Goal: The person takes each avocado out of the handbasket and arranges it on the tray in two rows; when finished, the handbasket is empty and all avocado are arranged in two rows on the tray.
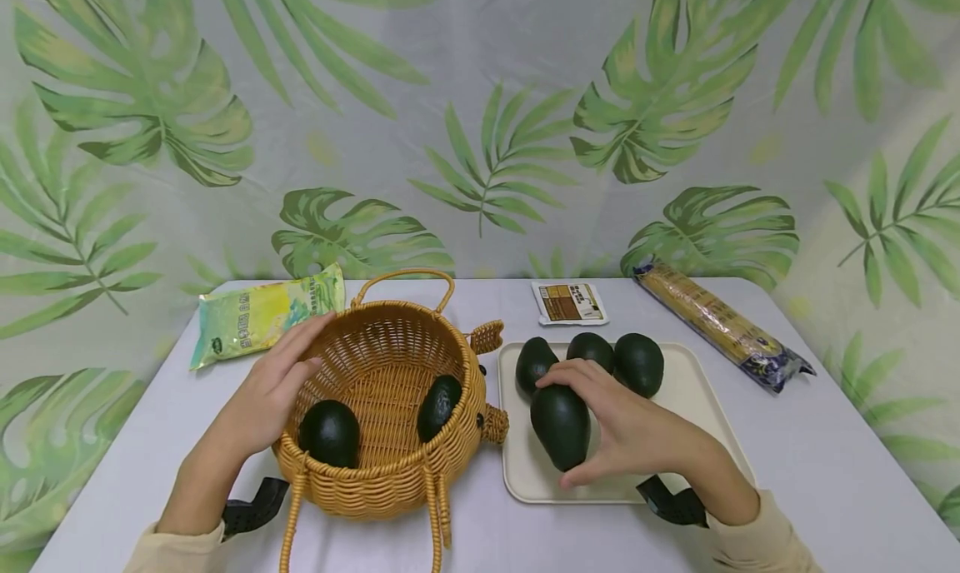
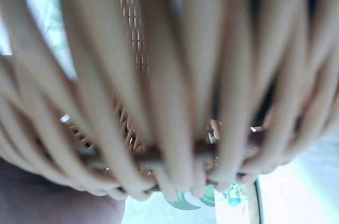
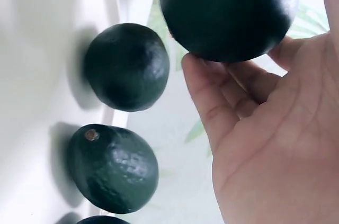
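Observation:
My right hand (image 1: 626,423) grips a dark green avocado (image 1: 560,427) between thumb and fingers, over the cream tray (image 1: 525,491). The same avocado (image 3: 230,12) fills the top of the right wrist view. Behind it on the tray sit three more avocados, at left (image 1: 535,363), middle (image 1: 590,351) and right (image 1: 639,365). My left hand (image 1: 270,390) holds the left rim of a wicker basket (image 1: 375,494) with an animal face. Inside the basket lie two avocados, one at left (image 1: 330,433) and one at right (image 1: 439,406). Blurred basket weave (image 2: 175,102) covers most of the left wrist view.
A green and yellow bag (image 1: 262,315) lies behind the basket at the left. At the back are a small white and brown packet (image 1: 570,303) and, farther right, a long pack of noodles (image 1: 716,321). A leaf-print cloth (image 1: 495,140) hangs behind the white table (image 1: 832,490).

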